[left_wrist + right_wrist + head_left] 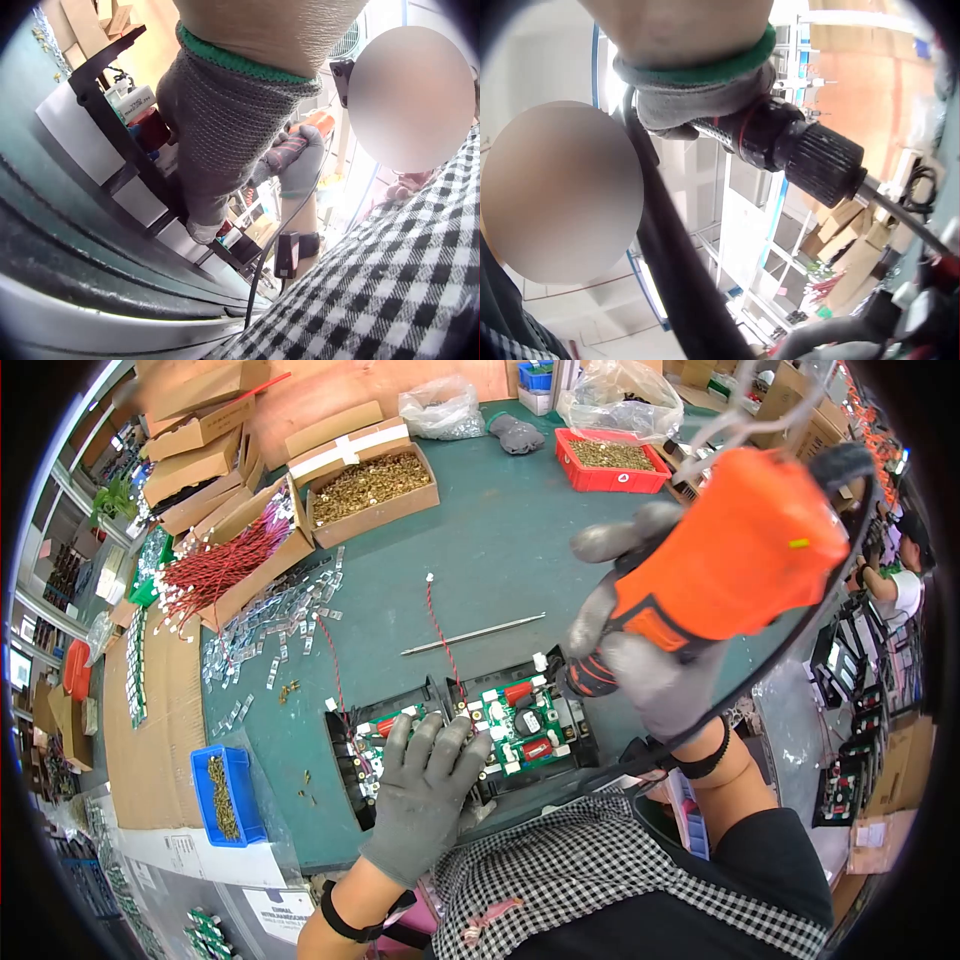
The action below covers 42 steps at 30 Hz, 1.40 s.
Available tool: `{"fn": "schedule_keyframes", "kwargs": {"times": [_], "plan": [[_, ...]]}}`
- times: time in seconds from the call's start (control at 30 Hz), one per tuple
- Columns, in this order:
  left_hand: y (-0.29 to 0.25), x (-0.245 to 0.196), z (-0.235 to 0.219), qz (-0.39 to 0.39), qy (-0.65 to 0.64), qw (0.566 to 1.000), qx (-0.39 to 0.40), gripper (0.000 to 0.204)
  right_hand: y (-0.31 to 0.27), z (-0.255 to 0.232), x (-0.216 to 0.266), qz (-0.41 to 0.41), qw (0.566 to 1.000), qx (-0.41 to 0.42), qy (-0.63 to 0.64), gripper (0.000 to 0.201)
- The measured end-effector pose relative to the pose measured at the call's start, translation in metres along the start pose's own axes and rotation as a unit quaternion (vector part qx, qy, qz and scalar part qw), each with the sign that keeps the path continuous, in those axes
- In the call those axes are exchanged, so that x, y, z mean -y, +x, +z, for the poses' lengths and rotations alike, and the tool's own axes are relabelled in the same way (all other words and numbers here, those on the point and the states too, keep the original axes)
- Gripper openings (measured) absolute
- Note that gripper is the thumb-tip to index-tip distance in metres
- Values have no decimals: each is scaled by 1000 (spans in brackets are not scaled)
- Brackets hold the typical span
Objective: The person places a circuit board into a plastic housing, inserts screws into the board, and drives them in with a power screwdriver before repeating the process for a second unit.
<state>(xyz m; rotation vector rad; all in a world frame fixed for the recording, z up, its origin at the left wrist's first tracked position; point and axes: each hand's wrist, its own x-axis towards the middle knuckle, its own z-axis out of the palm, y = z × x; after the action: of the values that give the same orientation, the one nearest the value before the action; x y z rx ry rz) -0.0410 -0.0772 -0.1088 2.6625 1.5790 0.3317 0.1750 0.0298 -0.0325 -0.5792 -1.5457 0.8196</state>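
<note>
My gloved right hand grips an orange-and-black electric screwdriver at the right, above the bench. In the right wrist view, its black chuck carries a long metal bit slanting down toward the work. My gloved left hand rests with fingers spread over the left circuit board and the near side of a second green board. Both boards sit in black housings; the left one is largely hidden under the hand. Twisted red wires rise from the boards onto the bench.
A double-ended metal rod lies behind the boards. Clear small parts are scattered leftward. Around stand a blue tray of screws, a carton of brass parts, a wire-filled carton and a red bin. A black cable trails rightward.
</note>
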Motion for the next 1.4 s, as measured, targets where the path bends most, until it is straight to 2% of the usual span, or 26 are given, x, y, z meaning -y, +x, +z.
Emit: {"fn": "schedule_keyframes", "kwargs": {"times": [0.03,0.13,0.17,0.3,0.4,0.43,0.67,0.77,0.83,0.93,1.1,1.2,1.27,1.4], "plan": [[-1,0,0,0,1,1000,0,83,2,8,8,6,995,-26,95,66],[-5,-1,2,-29,7,999,-39,82,6,29,11,-12,984,13,180,68],[-9,-1,4,-43,17,997,-57,82,7,32,7,-16,991,52,121,69],[-17,-6,6,-81,29,995,-49,83,1,51,-13,-14,992,113,46,75],[-21,-7,6,-98,24,993,-57,86,4,56,-23,-4,987,138,79,76],[-21,-7,6,-102,24,993,-53,88,4,58,-18,25,986,122,106,76],[-22,-5,7,-112,16,993,-40,93,6,63,-18,19,989,127,70,71],[-22,-5,7,-111,11,993,-44,91,3,65,-19,92,983,114,112,70],[-22,-5,6,-111,8,993,-44,90,0,65,-23,104,980,126,112,69],[-22,-6,5,-106,6,993,-47,89,-5,65,-26,54,984,159,57,67],[-26,-4,8,-91,14,994,-62,91,1,71,-12,-10,987,158,16,66],[-40,2,-13,-125,-8,989,-73,92,13,71,6,53,986,124,103,66],[-58,15,-22,-149,28,987,-56,92,19,73,18,73,980,108,150,65],[-74,30,-42,-170,56,984,9,84,15,101,-1,16,988,96,118,62]]}}
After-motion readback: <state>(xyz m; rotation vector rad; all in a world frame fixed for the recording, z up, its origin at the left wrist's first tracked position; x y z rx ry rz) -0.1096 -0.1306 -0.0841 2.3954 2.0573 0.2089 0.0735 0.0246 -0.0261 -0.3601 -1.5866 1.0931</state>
